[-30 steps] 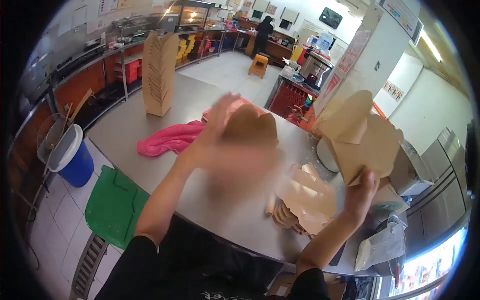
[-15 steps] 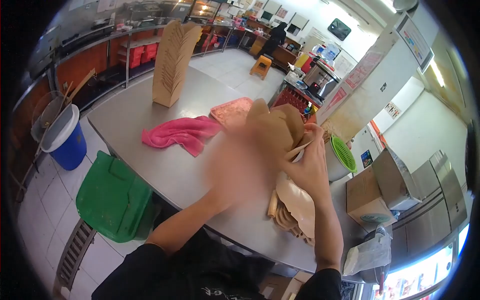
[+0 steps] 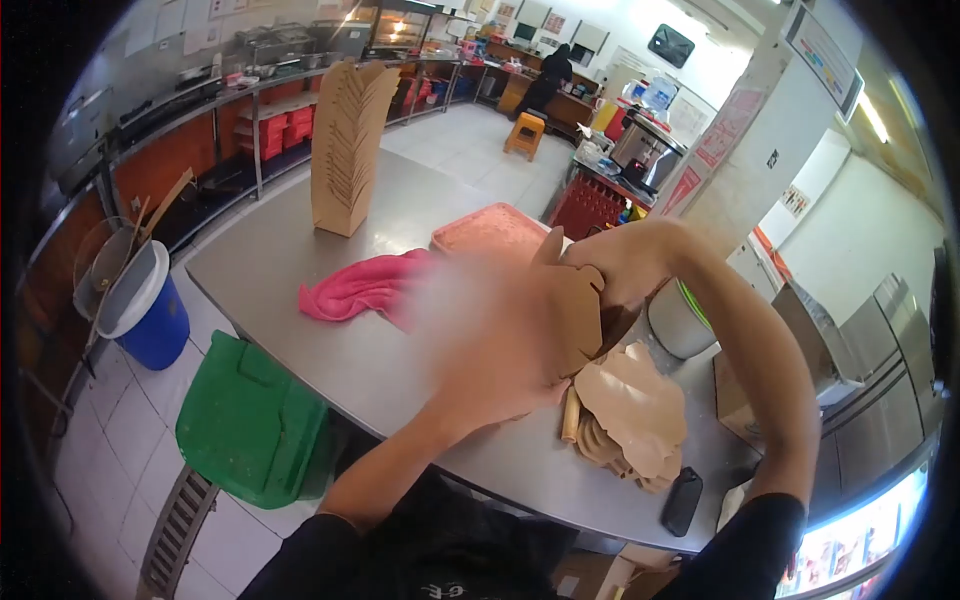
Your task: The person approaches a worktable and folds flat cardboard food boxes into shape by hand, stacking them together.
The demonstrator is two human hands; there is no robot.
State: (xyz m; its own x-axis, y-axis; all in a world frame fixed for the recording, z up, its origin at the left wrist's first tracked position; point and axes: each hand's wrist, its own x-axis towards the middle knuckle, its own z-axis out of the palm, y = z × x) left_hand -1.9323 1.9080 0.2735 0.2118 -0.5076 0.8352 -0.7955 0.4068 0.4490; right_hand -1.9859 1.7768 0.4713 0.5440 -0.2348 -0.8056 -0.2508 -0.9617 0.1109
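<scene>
A brown cardboard piece (image 3: pixel 572 315) with curved, slotted edges is held between both hands over the steel table. My left hand (image 3: pixel 495 350) supports its left side and underside; a blur covers much of that hand. From above and behind, my right hand (image 3: pixel 630 262) reaches into the cardboard's right side, fingers bent and partly hidden. Below the right hand lies a stack of flat brown cardboard pieces (image 3: pixel 632 410). A tall stack of nested brown cardboard (image 3: pixel 350 150) stands upright at the table's far left. Left of my left hand is a pink cloth (image 3: pixel 365 287).
A pink tray (image 3: pixel 490 232) lies beyond the hands. The steel table (image 3: pixel 270 300) has a black phone (image 3: pixel 682 502) near its front edge and a pot (image 3: pixel 680 318) at right. A green bin (image 3: pixel 250 420) and blue bucket (image 3: pixel 155 315) stand left. Another person (image 3: pixel 548 82) is far back.
My right hand has brought a cardboard piece from the right to my left hand and now reaches over into it. The view has shifted, and the phone is now more exposed.
</scene>
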